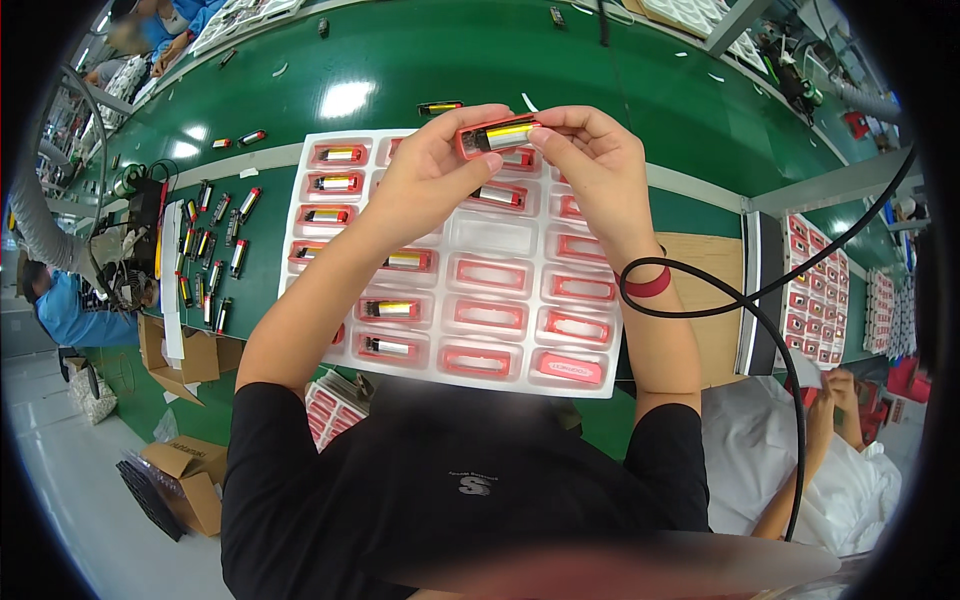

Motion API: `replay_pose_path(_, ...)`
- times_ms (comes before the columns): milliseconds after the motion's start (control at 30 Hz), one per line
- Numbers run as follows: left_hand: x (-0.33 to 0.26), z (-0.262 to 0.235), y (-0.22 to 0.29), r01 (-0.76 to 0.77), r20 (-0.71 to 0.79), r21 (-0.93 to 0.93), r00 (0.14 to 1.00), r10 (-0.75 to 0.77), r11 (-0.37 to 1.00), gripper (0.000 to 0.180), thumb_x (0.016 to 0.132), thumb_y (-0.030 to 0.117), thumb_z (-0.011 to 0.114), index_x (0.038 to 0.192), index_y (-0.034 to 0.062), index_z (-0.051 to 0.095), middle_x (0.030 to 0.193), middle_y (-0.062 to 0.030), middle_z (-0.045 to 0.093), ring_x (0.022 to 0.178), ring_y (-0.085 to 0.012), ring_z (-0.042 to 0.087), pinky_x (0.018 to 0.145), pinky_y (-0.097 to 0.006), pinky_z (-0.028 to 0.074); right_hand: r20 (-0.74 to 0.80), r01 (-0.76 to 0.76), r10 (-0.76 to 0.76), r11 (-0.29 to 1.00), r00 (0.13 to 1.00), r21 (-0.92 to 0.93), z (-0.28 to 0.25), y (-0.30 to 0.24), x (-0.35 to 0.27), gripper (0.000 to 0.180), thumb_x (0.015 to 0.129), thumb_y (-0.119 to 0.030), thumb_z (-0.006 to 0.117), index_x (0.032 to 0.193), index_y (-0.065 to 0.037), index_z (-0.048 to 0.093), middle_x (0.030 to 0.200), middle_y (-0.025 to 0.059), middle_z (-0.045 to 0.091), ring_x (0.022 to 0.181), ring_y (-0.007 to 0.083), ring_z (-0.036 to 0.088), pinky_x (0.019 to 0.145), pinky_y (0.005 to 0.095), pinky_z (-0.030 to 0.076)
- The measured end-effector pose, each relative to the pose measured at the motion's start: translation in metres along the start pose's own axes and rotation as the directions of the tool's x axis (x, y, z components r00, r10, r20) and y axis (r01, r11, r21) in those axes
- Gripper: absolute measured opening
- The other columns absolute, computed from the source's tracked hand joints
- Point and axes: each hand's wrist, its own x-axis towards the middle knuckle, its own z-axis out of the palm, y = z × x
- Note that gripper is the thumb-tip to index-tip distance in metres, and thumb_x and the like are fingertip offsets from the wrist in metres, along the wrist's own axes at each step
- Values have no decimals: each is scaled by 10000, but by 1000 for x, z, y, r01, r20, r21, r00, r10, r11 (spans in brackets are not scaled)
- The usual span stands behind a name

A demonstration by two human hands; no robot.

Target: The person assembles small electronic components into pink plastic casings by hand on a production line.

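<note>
Above the far part of a white moulded tray (492, 236), both my hands hold a red plastic casing (500, 134) with a silver, yellow-banded battery cell in it. My left hand (435, 165) is closed round the casing's left end, thumb along its near side. At the right end my right hand (597, 150) pinches it between thumb and fingers. Several tray pockets hold red casings with cells, such as the filled casing (390, 309); others hold hollow casings like the red shell (490, 315). A casing in the near right pocket (569, 367) lies closed side up. My forearms hide some pockets.
Loose battery cells (240, 257) lie scattered on the green table (420, 60) at left. A black cable (740, 298) loops over my right wrist. Cardboard boxes (190, 470) stand at lower left. A co-worker's hands (840, 390) are at right, near another filled tray (815, 290).
</note>
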Motion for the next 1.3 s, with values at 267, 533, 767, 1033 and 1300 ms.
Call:
replay_pose_path(267, 3, 7, 1, 1, -10, 28, 1000, -1, 1000, 445, 1003, 24, 590, 1432, -23, 483, 1312, -99, 615, 1151, -116, 594, 925, -253, 507, -56, 97, -99, 994, 994, -47, 4, 17, 0, 175, 916, -60, 733, 1076, 8, 713, 1015, 92, 723, 905, 129, 678, 810, 273, 552)
replay_pose_path(533, 6, 3, 2, -69, -31, 14, 997, 69, 998, 403, 1031, 41, 535, 1426, -28, 488, 1356, -135, 609, 1199, -181, 629, 1002, -302, 505, -14, 208, -208, 977, 978, 52, 5, 21, 7, 390, 901, -77, 755, 1257, 12, 623, 1195, 139, 642, 1022, 163, 661, 850, 301, 555)
replay_pose_path(767, 5, 2, 0, 3, -5, 30, 1000, -3, 1000, 409, 1038, 40, 504, 1439, -35, 468, 1345, -152, 620, 1184, -195, 644, 1030, -314, 506, 138, -22, 14, 998, 990, 56, -4, 8, 3, 419, 952, -66, 695, 1331, 41, 554, 1050, 96, 723, 950, 115, 678, 833, 250, 527)
replay_pose_path(1033, 14, -5, -7, 56, 23, -282, 998, -52, 958, 418, 1040, 37, 492, 1446, -53, 454, 1358, -203, 598, 1178, -223, 643, 1043, -334, 511, -108, 179, -167, 978, 980, 109, 12, 25, 1, 321, 928, -65, 716, 1215, 31, 608, 1074, 154, 724, 925, 166, 725, 813, 278, 585)
replay_pose_path(1300, 17, -2, -3, 35, 34, -283, 999, -27, 958, 408, 1042, 41, 490, 1435, -64, 459, 1346, -207, 603, 1177, -231, 647, 1050, -340, 511, -77, 388, -397, 915, 915, -113, 10, 32, 3, 209, 901, -59, 731, 1077, 10, 642, 1117, 139, 705, 934, 178, 727, 780, 283, 588)
